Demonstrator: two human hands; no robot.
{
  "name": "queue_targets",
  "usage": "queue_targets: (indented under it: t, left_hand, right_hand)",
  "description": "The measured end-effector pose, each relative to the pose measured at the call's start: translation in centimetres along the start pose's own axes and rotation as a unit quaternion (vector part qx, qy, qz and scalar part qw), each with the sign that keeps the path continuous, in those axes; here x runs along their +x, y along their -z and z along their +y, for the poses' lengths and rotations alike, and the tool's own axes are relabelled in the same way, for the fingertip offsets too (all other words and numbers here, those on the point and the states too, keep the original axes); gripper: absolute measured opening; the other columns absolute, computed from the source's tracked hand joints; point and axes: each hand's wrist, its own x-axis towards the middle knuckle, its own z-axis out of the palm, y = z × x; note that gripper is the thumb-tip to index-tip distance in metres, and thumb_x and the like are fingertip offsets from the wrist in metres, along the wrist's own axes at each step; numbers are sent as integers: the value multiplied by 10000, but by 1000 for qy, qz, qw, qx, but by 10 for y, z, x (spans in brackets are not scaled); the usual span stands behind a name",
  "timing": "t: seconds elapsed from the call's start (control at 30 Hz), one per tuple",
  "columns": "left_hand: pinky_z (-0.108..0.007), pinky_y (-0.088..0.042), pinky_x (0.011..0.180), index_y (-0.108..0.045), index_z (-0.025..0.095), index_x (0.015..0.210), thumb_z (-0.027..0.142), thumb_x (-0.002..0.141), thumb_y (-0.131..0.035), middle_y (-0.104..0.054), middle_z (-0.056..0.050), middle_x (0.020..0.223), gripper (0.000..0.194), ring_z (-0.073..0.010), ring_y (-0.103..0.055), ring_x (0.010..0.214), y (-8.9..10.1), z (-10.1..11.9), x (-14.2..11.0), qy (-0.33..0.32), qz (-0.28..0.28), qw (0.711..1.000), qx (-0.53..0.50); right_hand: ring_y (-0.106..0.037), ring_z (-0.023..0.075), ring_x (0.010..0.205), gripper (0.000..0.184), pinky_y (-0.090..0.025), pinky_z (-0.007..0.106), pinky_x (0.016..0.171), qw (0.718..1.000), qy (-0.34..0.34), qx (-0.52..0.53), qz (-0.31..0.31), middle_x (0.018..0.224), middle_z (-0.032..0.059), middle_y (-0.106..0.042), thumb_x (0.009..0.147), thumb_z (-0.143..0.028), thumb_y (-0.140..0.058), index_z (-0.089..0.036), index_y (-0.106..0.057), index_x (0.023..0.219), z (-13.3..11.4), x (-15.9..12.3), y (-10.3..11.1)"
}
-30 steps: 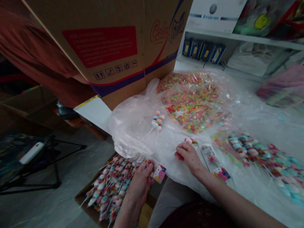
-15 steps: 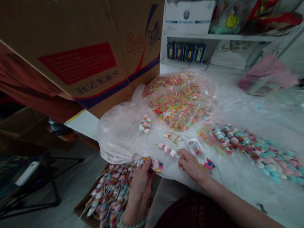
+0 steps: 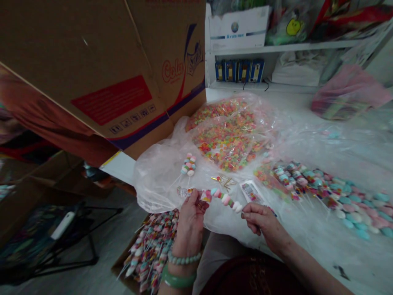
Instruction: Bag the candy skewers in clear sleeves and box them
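My left hand [image 3: 193, 215] pinches a small clear plastic wrapper [image 3: 183, 191] with a colourful printed end. In my right hand [image 3: 261, 220], the fingertips close on the stick end of a candy skewer [image 3: 226, 199], strung with pink, white, green and blue sweets. The skewer's far end meets the wrapper's printed end beside my left fingers; whether it is inside, I cannot tell. Just beyond lie short gold-coloured sticks [image 3: 226, 182] and a stack of printed wrappers [image 3: 251, 192]. Unwrapped candy skewers [image 3: 188, 164] rest on the plastic sheet farther left.
A big bag of small coloured candies [image 3: 225, 135] lies at the back. Wrapped skewers [image 3: 294, 176] and loose marshmallows [image 3: 362, 209] are on the right. An open carton [image 3: 118, 268] full of skewers stands below left. A large cardboard box [image 3: 123, 61] rises at left; a folding chair [image 3: 46, 241] is beside it.
The skewer has come up to the wrapper's printed end, where before there was a gap. My left hand has lifted slightly. The view has shifted a little.
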Motion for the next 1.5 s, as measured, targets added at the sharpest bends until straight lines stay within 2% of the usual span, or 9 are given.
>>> queue_targets:
  t: [0.27,0.57,0.73,0.97,1.1,1.2,1.27,1.37,1.5]
  left_hand:
    - [-218,-513,533,-540,156,759,159,897,-508,-607,-4,632,142,-108,-601,521,-15,0,-4,34,-2,997,-71]
    - [-276,-536,575,-574,147,736,165,871,-544,-636,-6,641,140,-136,-624,557,-11,-12,1,15,-60,996,-58]
    - [-231,-497,528,-616,117,709,211,747,-698,-646,-26,642,131,-123,-593,541,-8,-15,-1,-18,-152,987,40]
    - [-244,-525,598,-652,116,764,307,619,-814,-662,-20,712,289,-132,-614,633,-4,-19,2,-25,-208,974,85]
    - [-246,-532,654,-657,123,843,241,587,-831,-683,-26,770,331,-133,-634,670,-3,-25,5,-21,-216,971,102]
    - [-249,-531,665,-643,134,892,215,594,-822,-683,-24,759,357,-129,-633,659,-2,-30,5,-42,-208,969,124]
    - [-250,-532,661,-636,141,903,206,590,-822,-679,-17,744,370,-125,-627,640,-3,-31,3,-57,-203,969,131]
    - [-246,-535,638,-647,130,892,243,616,-811,-678,-29,760,341,-127,-626,638,-3,-25,1,-33,-211,969,121]
    - [-243,-535,620,-663,119,841,255,609,-820,-673,-31,747,311,-133,-626,641,-1,-16,2,-20,-205,974,98]
  right_hand:
    - [-436,107,494,223,-314,226,514,973,137,-180,50,485,-35,-461,800,-317,-487,-176,-539,634,-4,-8,3]
    - [-526,128,539,215,-349,223,542,943,185,-269,66,537,-24,-528,863,-283,-465,-188,-600,724,5,-5,9]
    - [-618,162,720,195,-398,247,681,879,313,-354,52,770,29,-678,890,-265,-482,-198,-660,846,16,-4,11]
    - [-624,156,700,219,-385,238,652,875,262,-401,75,747,19,-673,912,-242,-446,-202,-655,856,30,6,14]
    - [-611,168,702,252,-379,248,668,833,308,-444,120,754,51,-670,910,-215,-425,-187,-662,829,34,6,12]
    - [-592,173,681,278,-363,260,661,807,327,-479,109,712,72,-650,899,-169,-403,-174,-665,804,34,5,6]
    - [-589,176,686,269,-354,265,654,821,310,-473,85,708,73,-646,892,-172,-409,-175,-663,805,32,5,3]
    - [-573,159,652,214,-347,252,620,898,218,-380,47,662,35,-627,872,-224,-451,-188,-651,804,26,8,2]
    - [-452,100,486,193,-307,215,518,987,54,-153,-12,504,-25,-526,820,-278,-498,-169,-604,702,19,13,2]
